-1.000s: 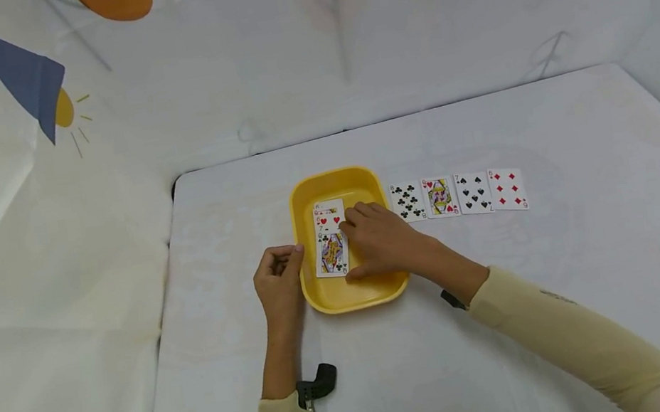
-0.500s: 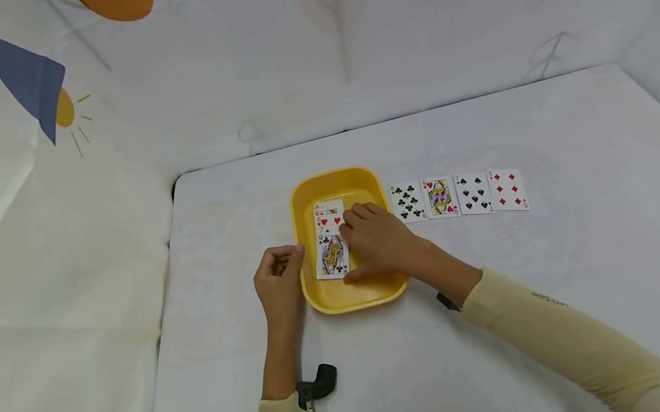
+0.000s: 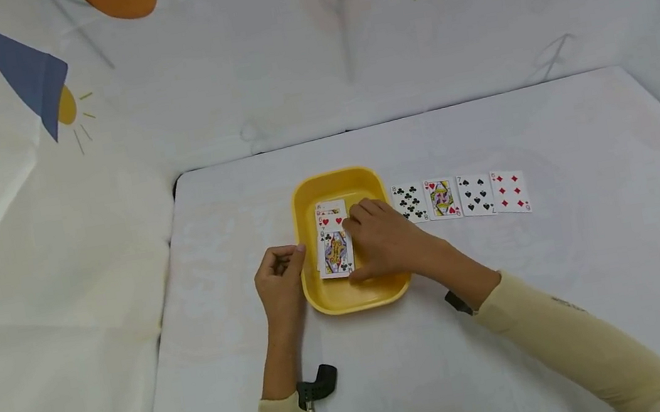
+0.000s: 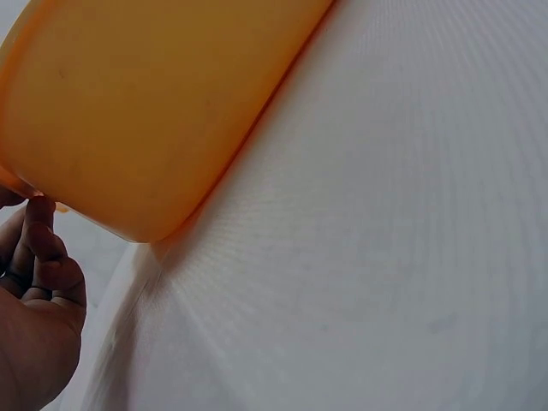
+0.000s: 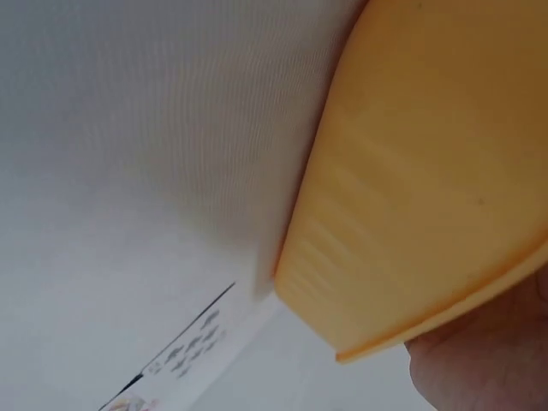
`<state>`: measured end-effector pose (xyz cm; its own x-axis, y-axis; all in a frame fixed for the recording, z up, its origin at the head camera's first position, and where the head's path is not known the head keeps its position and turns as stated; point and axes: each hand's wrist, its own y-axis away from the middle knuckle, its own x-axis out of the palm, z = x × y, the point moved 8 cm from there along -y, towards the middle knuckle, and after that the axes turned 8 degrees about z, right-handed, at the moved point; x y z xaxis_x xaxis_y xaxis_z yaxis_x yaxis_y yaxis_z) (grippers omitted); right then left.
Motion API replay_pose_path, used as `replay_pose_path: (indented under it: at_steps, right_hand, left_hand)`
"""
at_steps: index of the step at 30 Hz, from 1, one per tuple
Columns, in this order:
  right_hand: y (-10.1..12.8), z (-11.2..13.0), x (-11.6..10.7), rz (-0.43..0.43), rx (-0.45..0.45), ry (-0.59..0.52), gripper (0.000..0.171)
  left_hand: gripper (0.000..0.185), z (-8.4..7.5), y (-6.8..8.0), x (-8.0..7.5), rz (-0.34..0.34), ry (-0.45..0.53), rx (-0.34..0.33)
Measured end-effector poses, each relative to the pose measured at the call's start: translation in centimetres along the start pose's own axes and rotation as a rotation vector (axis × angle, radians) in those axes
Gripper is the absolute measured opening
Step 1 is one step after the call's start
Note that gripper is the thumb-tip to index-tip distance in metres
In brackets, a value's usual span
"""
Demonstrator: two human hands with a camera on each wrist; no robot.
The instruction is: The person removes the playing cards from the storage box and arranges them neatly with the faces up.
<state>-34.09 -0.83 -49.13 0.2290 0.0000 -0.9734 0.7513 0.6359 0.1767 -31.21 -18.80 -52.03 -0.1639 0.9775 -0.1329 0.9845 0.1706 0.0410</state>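
Queen of clubs (image 3: 336,252) straightened in yellow tray (image 3: 339,296) (left fingers (image 3: 277,252) pinch its rim (image 3: 347,312); right fingers' (image 3: 363,209) grip unclear).

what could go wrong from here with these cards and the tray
The right hand touches the queen of clubs, which overlaps other cards, so a push might skew them too. The eight of clubs lies close beside the yellow tray; if the tray slid that way, it could knock that card askew. The left hand grips the tray, so a tug might tilt it.
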Motion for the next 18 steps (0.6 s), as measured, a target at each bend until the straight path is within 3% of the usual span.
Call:
replay_pose_path:
  at_steps: [6,18]
  right_hand:
    - [1.1,-1.3,-0.8,-0.023,0.011,-0.044,0.087]
    - [2.6,-2.8,-2.6,-0.058,0.014,-0.146,0.087]
  left_hand:
    - [0.025,2.2,-0.9,-0.1,-0.009,0.007,-0.003]
    - [0.028,2.3,-0.9,-0.9,-0.001,-0.007,0.041]
